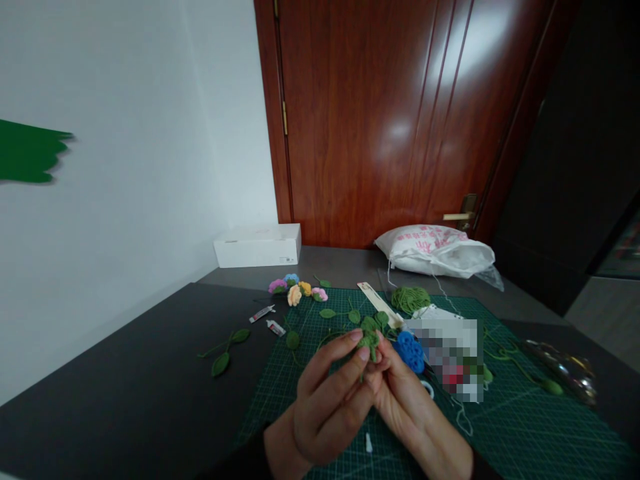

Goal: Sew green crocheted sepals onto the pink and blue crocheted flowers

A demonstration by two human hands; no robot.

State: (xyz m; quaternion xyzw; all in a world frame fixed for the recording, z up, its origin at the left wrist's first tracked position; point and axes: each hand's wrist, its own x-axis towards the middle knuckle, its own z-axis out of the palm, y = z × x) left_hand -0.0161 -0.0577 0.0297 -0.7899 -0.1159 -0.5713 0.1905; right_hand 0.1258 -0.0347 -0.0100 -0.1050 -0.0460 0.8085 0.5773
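A small green crocheted piece (369,339) with lobed edges, like a flower's calyx, is held up above the mat. My left hand (333,400) pinches its left side between thumb and fingers, its other fingers curled below. From the right, my right hand (400,387) grips the same piece, and the fingertips of both hands meet under it. Just beyond the right hand lies a blue crocheted flower (410,351). Green crocheted leaves (354,316) lie behind the hands. A small white cap or nozzle (369,443) rests on the mat near the wrists.
On the green cutting mat (280,400) are a green yarn bundle (411,299) and a pale strip (377,303). Several small coloured flowers (294,295), tubes (262,313) and leaves (220,364) lie leftward. A white box (257,247) and white bag (433,250) stand behind.
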